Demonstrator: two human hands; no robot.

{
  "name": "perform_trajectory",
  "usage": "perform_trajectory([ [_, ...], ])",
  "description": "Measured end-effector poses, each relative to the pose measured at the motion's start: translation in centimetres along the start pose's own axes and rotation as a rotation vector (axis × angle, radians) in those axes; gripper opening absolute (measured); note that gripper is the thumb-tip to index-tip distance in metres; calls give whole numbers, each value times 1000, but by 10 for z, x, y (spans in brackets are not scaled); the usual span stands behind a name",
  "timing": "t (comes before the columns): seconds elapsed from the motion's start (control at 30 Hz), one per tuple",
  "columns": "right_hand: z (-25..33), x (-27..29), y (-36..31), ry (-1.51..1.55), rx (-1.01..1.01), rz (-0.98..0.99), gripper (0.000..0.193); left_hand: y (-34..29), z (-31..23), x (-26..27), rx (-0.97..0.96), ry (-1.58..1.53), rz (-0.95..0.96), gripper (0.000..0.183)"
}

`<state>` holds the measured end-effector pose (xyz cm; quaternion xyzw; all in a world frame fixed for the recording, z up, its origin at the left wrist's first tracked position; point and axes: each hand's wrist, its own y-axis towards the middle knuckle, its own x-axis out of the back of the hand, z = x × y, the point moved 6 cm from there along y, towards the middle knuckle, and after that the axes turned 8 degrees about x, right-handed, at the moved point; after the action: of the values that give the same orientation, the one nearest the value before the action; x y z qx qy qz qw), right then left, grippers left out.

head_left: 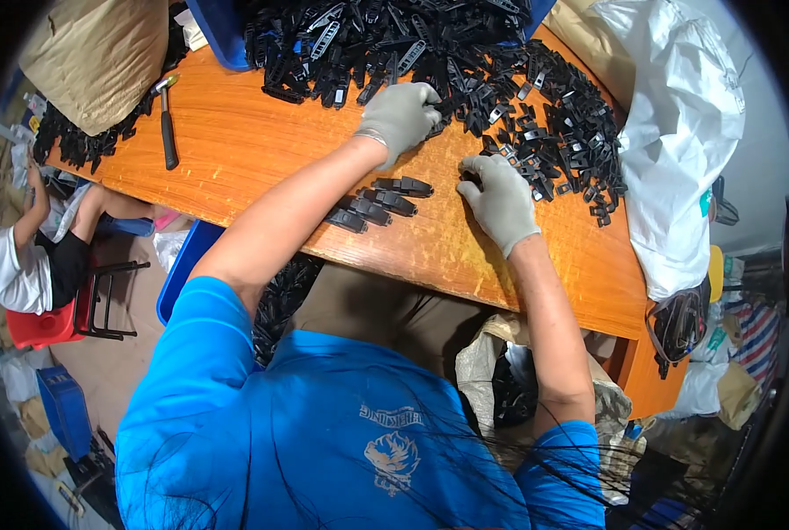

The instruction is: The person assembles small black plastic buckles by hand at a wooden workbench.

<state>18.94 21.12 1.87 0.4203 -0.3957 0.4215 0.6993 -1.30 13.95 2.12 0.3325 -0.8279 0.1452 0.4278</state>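
My left hand, in a grey glove, is closed at the near edge of a heap of long black plastic pieces. Its fingertips are around a black plastic piece, partly hidden by the glove. My right hand, also gloved in grey, has its fingers curled beside a spread of small black plastic clips. What its fingertips hold, if anything, cannot be made out. Between my forearms, several black assembled pieces lie in a slanting row on the wooden table.
A hammer lies at the table's left. The long pieces spill from a blue bin. A brown sack stands far left, a white sack at the right edge. Further left, another person sits on a red stool.
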Motion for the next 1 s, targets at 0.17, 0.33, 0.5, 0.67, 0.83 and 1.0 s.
perform_trajectory([
  [0.17,6,-1,-12,376,-109,-113,27,-19,12,18,11,-45,-69,21],
  [0.33,25,5,-20,309,-2,-221,22,-51,26,30,-334,36,-230,11],
  [0.5,27,16,-33,59,-67,-75,22,-78,28,28,-558,185,-95,11],
  [0.67,26,23,-31,-158,-162,71,20,-77,27,33,-440,12,-36,14],
  [0.83,30,14,0,38,-97,-73,19,-66,25,20,-275,148,95,27],
  [1.0,24,-11,16,112,-63,-188,23,-65,24,16,-268,158,117,23],
])
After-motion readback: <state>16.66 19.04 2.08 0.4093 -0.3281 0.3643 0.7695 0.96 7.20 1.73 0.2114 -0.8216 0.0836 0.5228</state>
